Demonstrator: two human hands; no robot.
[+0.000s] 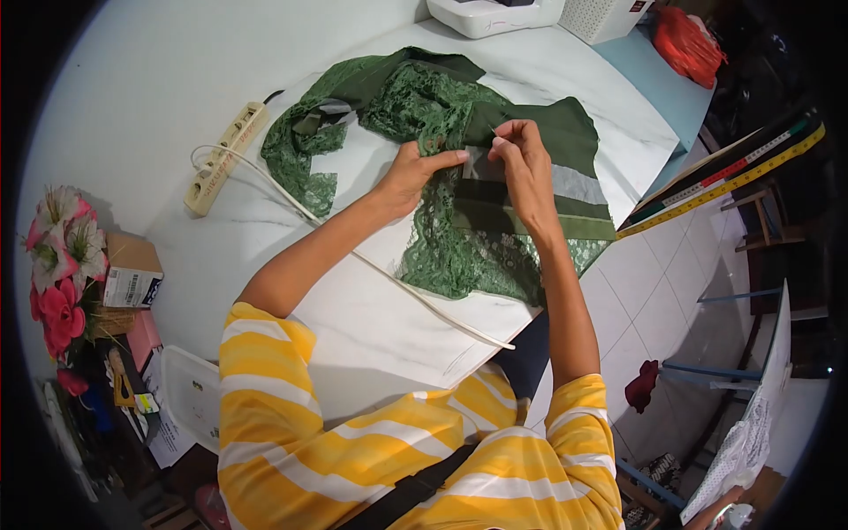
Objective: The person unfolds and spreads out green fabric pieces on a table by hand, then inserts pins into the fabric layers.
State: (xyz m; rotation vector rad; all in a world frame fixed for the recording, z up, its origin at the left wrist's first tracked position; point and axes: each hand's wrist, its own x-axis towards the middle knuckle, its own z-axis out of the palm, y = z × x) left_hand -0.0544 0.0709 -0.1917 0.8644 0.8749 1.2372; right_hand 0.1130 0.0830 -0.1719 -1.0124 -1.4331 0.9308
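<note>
Openwork green lace [435,261], smooth cloth [570,134], left fingers [444,161] gripping lace, right fingers [523,134] pinching needle-thin object [493,131]

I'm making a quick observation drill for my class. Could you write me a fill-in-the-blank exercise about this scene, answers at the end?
1. The left hand touches lace cloth coloured ____.
2. The hand pinching a thin, needle-like object is the person's ____ one.
3. The forearm crossing the white cable is the person's ____ one.
4. The plastic bag near the white basket is coloured ____.

Missing words: green; right; left; red.
</note>
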